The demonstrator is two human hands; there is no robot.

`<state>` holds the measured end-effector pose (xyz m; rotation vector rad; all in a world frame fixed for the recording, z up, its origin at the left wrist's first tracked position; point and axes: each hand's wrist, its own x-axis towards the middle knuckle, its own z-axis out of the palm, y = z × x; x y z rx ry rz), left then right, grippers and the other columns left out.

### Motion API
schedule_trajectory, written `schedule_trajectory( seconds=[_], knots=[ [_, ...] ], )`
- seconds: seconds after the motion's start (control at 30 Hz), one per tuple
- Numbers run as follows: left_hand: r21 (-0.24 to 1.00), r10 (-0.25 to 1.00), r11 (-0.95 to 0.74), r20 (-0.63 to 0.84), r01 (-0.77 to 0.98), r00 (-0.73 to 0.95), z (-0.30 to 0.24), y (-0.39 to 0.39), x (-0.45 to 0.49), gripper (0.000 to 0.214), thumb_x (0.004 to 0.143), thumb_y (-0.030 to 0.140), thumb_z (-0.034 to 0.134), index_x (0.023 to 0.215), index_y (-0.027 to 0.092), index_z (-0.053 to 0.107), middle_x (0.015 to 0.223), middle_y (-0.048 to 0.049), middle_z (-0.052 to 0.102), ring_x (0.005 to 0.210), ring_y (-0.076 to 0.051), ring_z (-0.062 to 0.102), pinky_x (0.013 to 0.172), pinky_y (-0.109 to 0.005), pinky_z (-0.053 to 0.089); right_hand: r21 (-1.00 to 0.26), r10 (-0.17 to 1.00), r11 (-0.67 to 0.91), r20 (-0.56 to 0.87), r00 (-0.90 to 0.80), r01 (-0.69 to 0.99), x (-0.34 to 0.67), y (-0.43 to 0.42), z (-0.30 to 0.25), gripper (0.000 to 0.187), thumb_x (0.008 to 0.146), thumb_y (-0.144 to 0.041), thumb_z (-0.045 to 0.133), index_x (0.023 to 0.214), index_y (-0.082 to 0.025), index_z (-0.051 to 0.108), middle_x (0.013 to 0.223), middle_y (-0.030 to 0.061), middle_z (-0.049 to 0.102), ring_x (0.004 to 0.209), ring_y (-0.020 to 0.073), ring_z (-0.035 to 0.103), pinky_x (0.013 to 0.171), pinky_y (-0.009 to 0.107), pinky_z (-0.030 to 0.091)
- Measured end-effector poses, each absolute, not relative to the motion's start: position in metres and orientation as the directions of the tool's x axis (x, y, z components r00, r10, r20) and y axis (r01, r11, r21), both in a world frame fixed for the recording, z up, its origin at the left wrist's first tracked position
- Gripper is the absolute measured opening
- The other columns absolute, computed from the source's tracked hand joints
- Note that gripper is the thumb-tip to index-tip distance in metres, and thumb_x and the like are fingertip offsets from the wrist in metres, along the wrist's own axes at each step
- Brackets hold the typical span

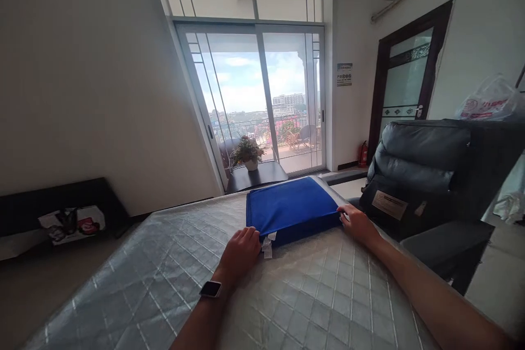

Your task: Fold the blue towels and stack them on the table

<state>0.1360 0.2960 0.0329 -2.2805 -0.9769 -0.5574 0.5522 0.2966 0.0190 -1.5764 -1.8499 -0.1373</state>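
Observation:
A blue cushion-like pad [292, 208] lies flat on a plastic-wrapped quilted mattress [172, 279], near its far right corner. White tags [268, 243] hang from the pad's near left corner. My left hand [240, 254], with a watch on the wrist, rests at that near left corner, fingers curled against the pad's edge. My right hand [356, 221] touches the pad's near right corner, fingers bent onto its edge. Whether either hand truly grips the pad is not visible.
A black leather chair [418, 175] stands close to the mattress on the right. A dark small table with a potted plant [248, 154] is beyond the mattress before glass sliding doors [262, 98]. A low dark bench with clutter [69, 221] lines the left wall.

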Motion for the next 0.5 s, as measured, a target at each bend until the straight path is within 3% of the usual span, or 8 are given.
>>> schedule_trajectory(
  seconds=[0.1,0.17,0.27,0.37,0.5],
  knots=[
    [-0.289,0.539,-0.550,0.595,0.784,0.597,0.032,0.296,0.134,0.019,0.091,0.014,0.047,0.098,0.018,0.063,0.105,-0.0111,0.067,0.095,-0.025,0.063,0.087,-0.041,0.052,-0.303,0.807,0.241,0.590,-0.017,0.922,0.547,0.294,0.024,0.027,0.092,-0.022,0.045,0.107,-0.019,0.066,0.119,0.0105,0.066,0.110,0.0229,0.063,0.101,0.037,0.047],
    [-0.232,0.547,-0.571,0.608,0.788,0.575,0.033,0.296,0.134,0.032,0.089,0.015,0.049,0.117,0.017,0.062,0.126,-0.0132,0.063,0.113,-0.028,0.060,0.098,-0.045,0.049,-0.249,0.768,0.271,0.638,-0.053,0.930,0.538,0.293,0.028,0.028,0.090,-0.022,0.046,0.110,-0.020,0.066,0.129,0.0110,0.062,0.121,0.0249,0.058,0.108,0.041,0.043],
    [-0.144,0.567,-0.659,0.550,0.739,0.613,0.033,0.297,0.132,0.053,0.090,0.018,0.048,0.143,0.023,0.047,0.149,-0.0083,0.049,0.137,-0.027,0.045,0.114,-0.046,0.039,-0.191,0.741,0.377,0.650,-0.171,0.906,0.521,0.291,0.027,0.039,0.093,-0.027,0.046,0.129,-0.022,0.059,0.147,0.0092,0.050,0.138,0.0263,0.044,0.116,0.047,0.035],
    [-0.015,0.631,-0.686,0.485,0.728,0.605,0.028,0.302,0.132,0.052,0.097,0.025,0.043,0.149,0.025,0.040,0.153,-0.0047,0.046,0.141,-0.022,0.041,0.117,-0.042,0.037,-0.187,0.780,0.445,0.561,-0.276,0.876,0.508,0.291,0.015,0.049,0.096,-0.034,0.045,0.143,-0.024,0.049,0.153,0.0079,0.044,0.143,0.0261,0.036,0.119,0.051,0.030],
    [0.120,0.720,-0.643,0.434,0.757,0.542,0.025,0.308,0.135,0.050,0.101,0.035,0.038,0.150,0.024,0.039,0.157,-0.0044,0.040,0.146,-0.019,0.033,0.121,-0.039,0.031,-0.200,0.806,0.439,0.517,-0.287,0.876,0.507,0.293,0.006,0.051,0.097,-0.036,0.043,0.147,-0.027,0.046,0.152,0.0064,0.046,0.143,0.0244,0.037,0.119,0.052,0.029]
  ],
)
